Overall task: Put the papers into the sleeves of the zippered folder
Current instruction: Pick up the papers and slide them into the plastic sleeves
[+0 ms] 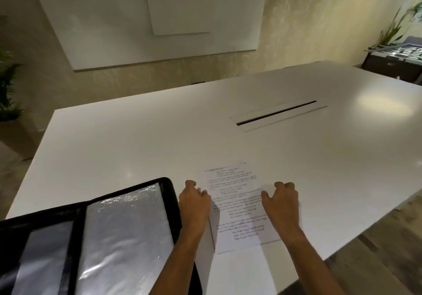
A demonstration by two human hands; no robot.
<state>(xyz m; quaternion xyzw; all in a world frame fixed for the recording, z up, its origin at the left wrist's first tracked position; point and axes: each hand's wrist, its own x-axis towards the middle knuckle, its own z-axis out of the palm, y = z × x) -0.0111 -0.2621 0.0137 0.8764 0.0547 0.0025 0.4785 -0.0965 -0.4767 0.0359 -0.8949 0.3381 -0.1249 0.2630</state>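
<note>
- Near the table's (137,134) front edge: papers (237,205), a printed stack lying flat, corners fanned.
- Left hand (194,205): fingers curled on the stack's left edge; right hand (283,203): likewise on the right edge; neither has lifted a sheet.
- Zippered folder (169,194): open just left of the stack, clear sleeves (127,226) uppermost.
- Handling advice: square the edges, take one sheet, feed it straight.

**Folder left, papers right, hands between and beside**

On the surface (137,139) the zippered folder (91,237) lies open at the near left, its sleeves (127,226) facing up. Just right of it lie the papers (237,208). The left hand (194,203) rests at their left edge, the right hand (282,203) at their right. Farther back right is a cable slot (277,115).
</note>
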